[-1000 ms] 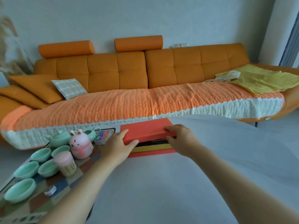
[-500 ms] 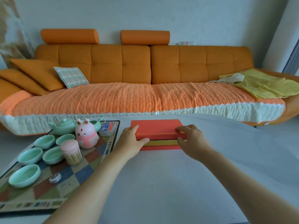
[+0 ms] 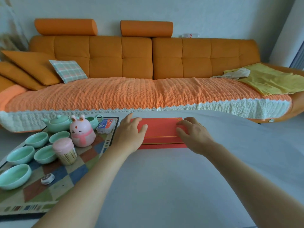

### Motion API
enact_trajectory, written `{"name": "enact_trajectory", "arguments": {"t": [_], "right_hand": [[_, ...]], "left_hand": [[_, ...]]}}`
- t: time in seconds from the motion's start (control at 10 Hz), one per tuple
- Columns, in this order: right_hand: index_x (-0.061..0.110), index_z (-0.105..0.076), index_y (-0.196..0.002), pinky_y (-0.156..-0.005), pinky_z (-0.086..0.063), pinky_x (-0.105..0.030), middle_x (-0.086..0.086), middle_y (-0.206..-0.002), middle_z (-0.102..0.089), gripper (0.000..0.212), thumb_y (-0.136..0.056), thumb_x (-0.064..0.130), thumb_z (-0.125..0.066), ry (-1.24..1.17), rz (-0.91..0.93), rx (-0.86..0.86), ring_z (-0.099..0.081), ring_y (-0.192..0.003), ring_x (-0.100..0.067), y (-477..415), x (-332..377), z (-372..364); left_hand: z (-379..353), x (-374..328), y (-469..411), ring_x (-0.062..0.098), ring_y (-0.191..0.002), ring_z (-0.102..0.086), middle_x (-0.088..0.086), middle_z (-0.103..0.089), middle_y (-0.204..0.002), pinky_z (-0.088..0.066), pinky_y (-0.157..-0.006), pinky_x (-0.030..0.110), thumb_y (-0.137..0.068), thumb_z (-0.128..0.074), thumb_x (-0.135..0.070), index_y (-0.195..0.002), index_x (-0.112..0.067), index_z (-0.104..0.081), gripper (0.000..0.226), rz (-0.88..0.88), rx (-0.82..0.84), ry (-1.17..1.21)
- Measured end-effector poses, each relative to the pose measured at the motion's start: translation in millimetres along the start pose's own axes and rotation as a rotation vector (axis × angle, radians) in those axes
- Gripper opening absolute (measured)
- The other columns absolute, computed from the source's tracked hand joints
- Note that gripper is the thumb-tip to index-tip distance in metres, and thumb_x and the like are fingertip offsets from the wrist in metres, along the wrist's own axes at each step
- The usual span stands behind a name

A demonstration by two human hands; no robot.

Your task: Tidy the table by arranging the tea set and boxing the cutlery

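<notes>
A flat red box (image 3: 162, 130) lies on the grey table (image 3: 164, 186) near its far edge, with the lid down on the base. My left hand (image 3: 131, 132) rests flat on the lid's left end, and my right hand (image 3: 194, 134) lies flat on its right end, fingers spread. No cutlery is visible. On a chequered mat (image 3: 79, 168) to the left stand a mint-green teapot (image 3: 57, 123), a small green pitcher (image 3: 94, 120) and several green cups (image 3: 37, 139).
A pink rabbit figure (image 3: 82, 132), a pink-lidded toothpick holder (image 3: 65, 150), a blue and red packet (image 3: 107, 125) and a small round object (image 3: 47, 178) share the mat. An orange sofa (image 3: 131, 94) runs just beyond the table's far edge.
The red lid, held tilted above the base a second ago, has come down and closed the gap. Both hands have shifted from gripping its ends to lying on top.
</notes>
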State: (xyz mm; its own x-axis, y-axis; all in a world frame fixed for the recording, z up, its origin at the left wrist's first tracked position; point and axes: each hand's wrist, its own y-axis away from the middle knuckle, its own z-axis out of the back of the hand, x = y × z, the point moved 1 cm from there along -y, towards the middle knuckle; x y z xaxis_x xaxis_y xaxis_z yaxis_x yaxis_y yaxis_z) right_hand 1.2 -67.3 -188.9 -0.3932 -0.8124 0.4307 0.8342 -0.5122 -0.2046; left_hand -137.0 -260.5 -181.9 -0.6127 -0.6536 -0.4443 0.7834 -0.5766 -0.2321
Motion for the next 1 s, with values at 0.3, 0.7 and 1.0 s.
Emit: {"name": "enact_trajectory", "arguments": {"t": [0.3,0.7,1.0], "right_hand": [[0.03,-0.031,-0.151,-0.116,-0.021,-0.037,0.001,-0.163,-0.012,0.058,-0.098,0.052,-0.039,-0.064,-0.013,0.12,-0.025,-0.145,-0.025,-20.0,4.9,-24.7],[0.03,-0.034,-0.15,-0.112,-0.025,-0.032,0.005,-0.162,-0.013,0.058,-0.097,0.05,-0.043,-0.119,-0.042,0.086,-0.03,-0.143,-0.022,-13.7,10.6,-25.8],[0.038,-0.035,-0.148,-0.114,-0.024,-0.038,0.0,-0.162,-0.017,0.053,-0.098,0.054,-0.042,-0.174,-0.02,0.074,-0.028,-0.144,-0.024,-7.0,17.2,11.2]], "left_hand": [[-21.9,20.8,-16.5,0.008,-0.15,0.009,-0.007,0.005,-0.165,-0.003,-0.12,0.038,-0.103,-0.027,-0.049,-0.157,-0.023,-0.013,0.062,0.007,0.229,0.055],[-20.1,26.2,-15.4,0.006,-0.149,0.011,-0.009,0.008,-0.164,-0.002,-0.12,0.037,-0.102,-0.029,-0.053,-0.157,-0.023,-0.012,0.066,0.002,0.239,0.091],[3.7,21.4,-6.4,0.015,-0.147,-0.021,-0.002,-0.028,-0.159,-0.019,-0.117,0.038,-0.101,-0.039,-0.046,-0.151,-0.024,-0.034,0.055,-0.005,-0.049,0.216]]}}
